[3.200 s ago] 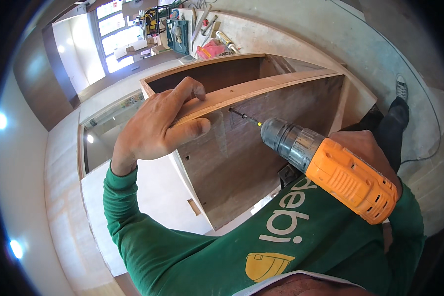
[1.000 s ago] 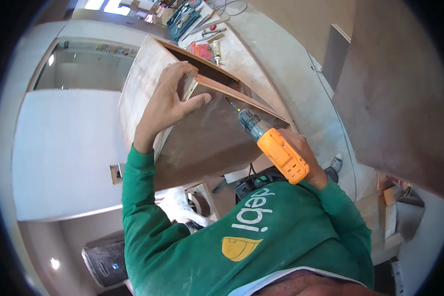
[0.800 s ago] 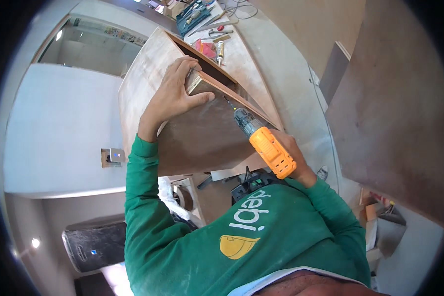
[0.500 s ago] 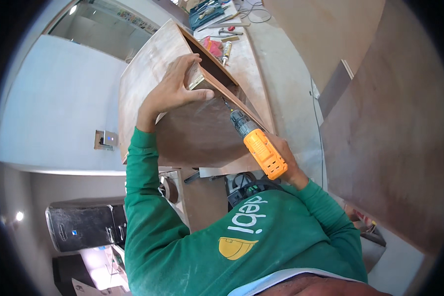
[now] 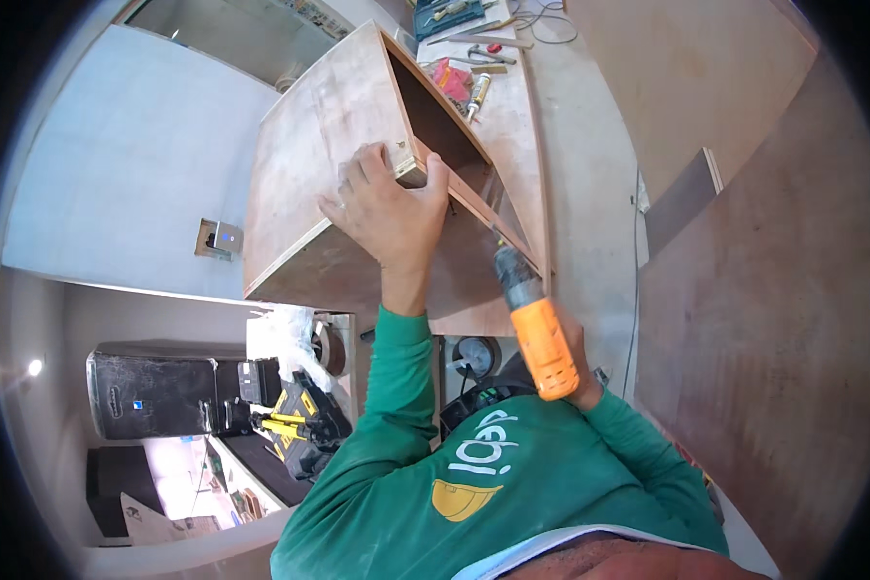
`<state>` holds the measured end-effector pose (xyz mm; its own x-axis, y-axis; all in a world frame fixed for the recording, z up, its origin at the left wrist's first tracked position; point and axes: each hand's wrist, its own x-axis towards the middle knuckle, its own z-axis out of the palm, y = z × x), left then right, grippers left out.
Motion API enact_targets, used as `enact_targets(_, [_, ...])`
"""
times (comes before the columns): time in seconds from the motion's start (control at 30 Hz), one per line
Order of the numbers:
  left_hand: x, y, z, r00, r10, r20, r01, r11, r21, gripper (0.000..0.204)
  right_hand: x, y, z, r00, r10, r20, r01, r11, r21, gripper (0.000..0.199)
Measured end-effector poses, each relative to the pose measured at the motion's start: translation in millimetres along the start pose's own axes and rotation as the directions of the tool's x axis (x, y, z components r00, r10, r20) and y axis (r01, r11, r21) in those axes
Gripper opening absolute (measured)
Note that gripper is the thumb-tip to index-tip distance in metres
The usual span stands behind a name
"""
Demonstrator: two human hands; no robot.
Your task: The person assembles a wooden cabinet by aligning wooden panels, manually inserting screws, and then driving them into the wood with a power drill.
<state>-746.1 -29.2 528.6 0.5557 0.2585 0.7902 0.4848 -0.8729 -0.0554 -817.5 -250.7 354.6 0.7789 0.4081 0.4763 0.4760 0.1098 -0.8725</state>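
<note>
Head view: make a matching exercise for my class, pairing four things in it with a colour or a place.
Things:
1. drill
2. left hand
3. sleeve
4. hand tools

Descriptions:
A. green
B. orange body
C. lying on the floor past the plywood cabinet
D. gripping the cabinet's front edge

Pairs: 1-B, 2-D, 3-A, 4-C

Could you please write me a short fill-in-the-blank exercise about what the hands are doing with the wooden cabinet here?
1. The left hand grips the corner of the plywood ____.
2. The right hand holds an orange ____ with its tip against the cabinet's front edge.
3. Both sleeves of the person's shirt are ____ in colour.
4. Hand tools lie on the floor ____ the cabinet.

Missing words: cabinet; drill; green; beyond
</note>
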Motion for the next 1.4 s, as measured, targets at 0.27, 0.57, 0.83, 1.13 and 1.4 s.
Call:
enact_targets(0.27, [-10.2, 11.9, 21.5, 0.983, -0.092, -0.16, 0.093, 0.996, -0.002, 0.048, 86.3, 22.2, -11.7, 0.964, 0.253, 0.087, -0.262, 0.825, 0.501, 0.025])
enact_targets(0.57, [-14.1, 18.6, 25.8, 0.984, -0.13, -0.119, 0.121, 0.989, -0.084, 0.047, 163.3, 25.2, -33.9, 0.867, 0.356, 0.349, -0.482, 0.421, 0.768, 0.028])
enact_targets(0.83, [-15.5, 21.1, 22.3, 0.991, -0.113, -0.072, 0.104, 0.988, -0.118, 0.051, 203.6, 28.6, -66.2, 0.775, 0.324, 0.543, -0.628, 0.492, 0.603, 0.032])
enact_targets(1.13, [-22.9, 16.7, 24.2, 0.991, -0.128, -0.044, 0.121, 0.982, -0.142, 0.06, 227.4, 43.1, -90.5, 0.648, 0.289, 0.704, -0.745, 0.433, 0.508, 0.037])
enact_targets(1.4, [-35.8, 22.7, 28.6, 0.983, -0.173, -0.058, 0.166, 0.98, -0.112, 0.076, 259.1, 42.7, -119.7, 0.528, 0.305, 0.792, -0.781, 0.542, 0.312, 0.036])
